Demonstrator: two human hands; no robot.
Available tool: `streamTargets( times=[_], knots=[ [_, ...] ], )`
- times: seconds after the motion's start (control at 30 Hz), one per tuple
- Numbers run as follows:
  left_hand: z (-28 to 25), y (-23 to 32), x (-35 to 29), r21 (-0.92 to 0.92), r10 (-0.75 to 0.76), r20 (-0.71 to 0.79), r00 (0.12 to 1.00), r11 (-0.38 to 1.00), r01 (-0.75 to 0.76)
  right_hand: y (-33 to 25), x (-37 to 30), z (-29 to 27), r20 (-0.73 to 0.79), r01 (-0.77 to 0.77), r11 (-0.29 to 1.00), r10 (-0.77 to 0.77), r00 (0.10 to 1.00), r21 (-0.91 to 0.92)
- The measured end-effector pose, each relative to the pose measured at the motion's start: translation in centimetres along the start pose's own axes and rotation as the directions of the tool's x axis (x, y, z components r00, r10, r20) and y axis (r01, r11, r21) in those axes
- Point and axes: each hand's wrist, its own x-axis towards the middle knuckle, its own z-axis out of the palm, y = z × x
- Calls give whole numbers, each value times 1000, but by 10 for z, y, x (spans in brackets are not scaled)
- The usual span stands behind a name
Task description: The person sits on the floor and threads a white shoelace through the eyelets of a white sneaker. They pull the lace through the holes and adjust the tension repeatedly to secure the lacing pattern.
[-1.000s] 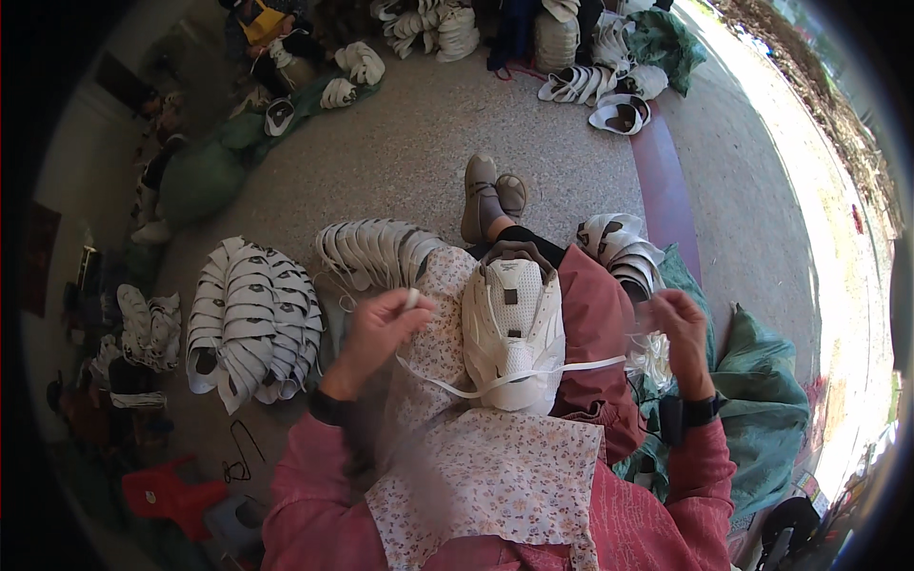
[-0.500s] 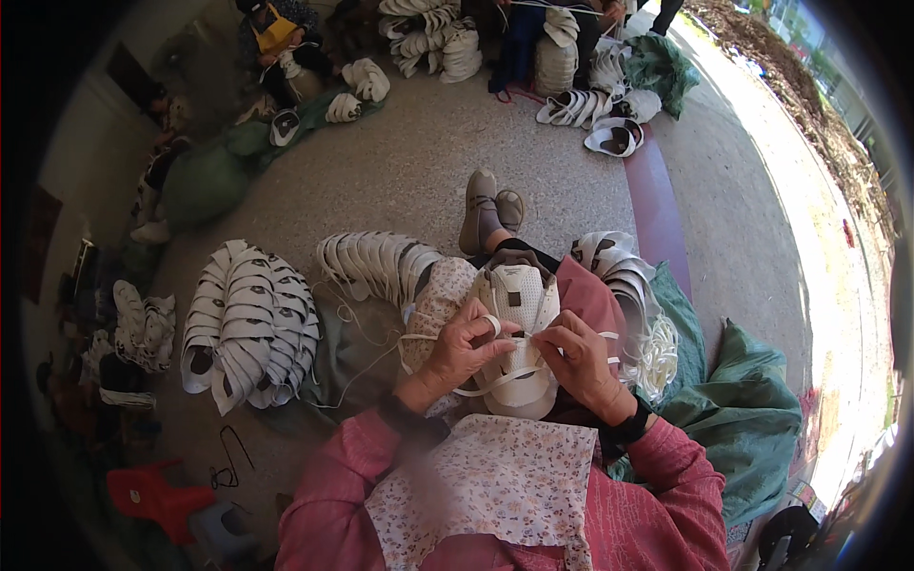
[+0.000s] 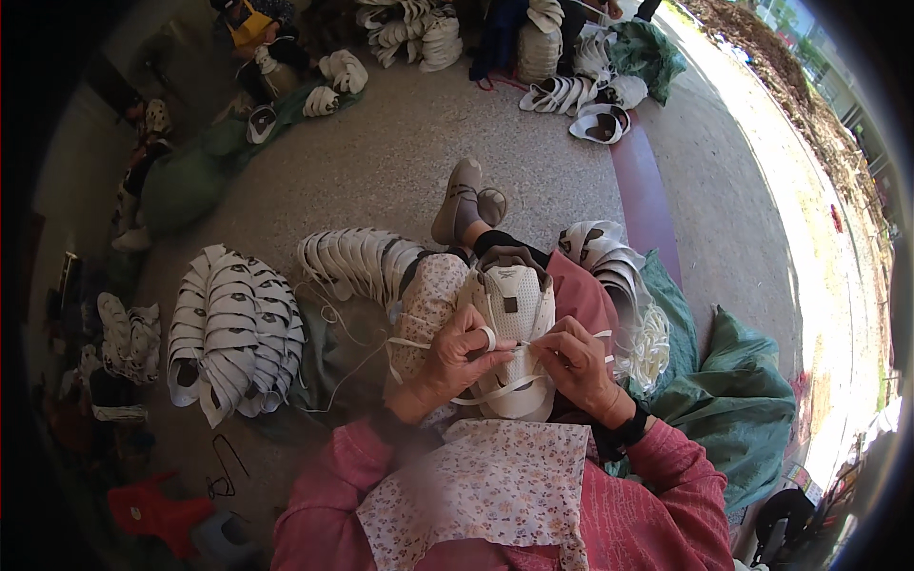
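A white shoe upper (image 3: 509, 309) rests on my lap, its toe end toward me. Over its front, my left hand (image 3: 455, 360) is closed in a pinch, with a white band round one finger. Close beside it, my right hand (image 3: 579, 366) also pinches with thumb and forefinger. A white shoelace (image 3: 514, 388) crosses the toe of the upper, and its strands lie out to both sides over my legs. Between the fingertips of both hands runs a short stretch of lace; the exact grip is partly hidden by my fingers.
Stacked white uppers (image 3: 238, 328) stand at my left, with another row (image 3: 357, 262) beside my knee. At my right are more uppers (image 3: 602, 249), a bundle of white laces (image 3: 647, 352) and a green sack (image 3: 738, 404). A red stool (image 3: 157, 509) sits lower left. Other people work farther off.
The view has shifted slightly, so the surroundings sit a little farther left. Both hands stay over the upper, still pinching the lace close together.
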Motion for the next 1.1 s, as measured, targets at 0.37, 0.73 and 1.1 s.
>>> streamTargets(
  times=[0.37,0.73,1.1],
  knots=[
    [-2,2,6,31,2,28,1000,999,-3,-1,2,-6,93,206,968,-194,977,-144],
    [-3,3,8,38,-35,41,999,999,33,-18,17,-11,179,98,972,-59,982,-215],
    [-6,2,4,39,-70,42,997,997,69,-8,21,-1,226,62,983,-21,974,-175]
  ],
)
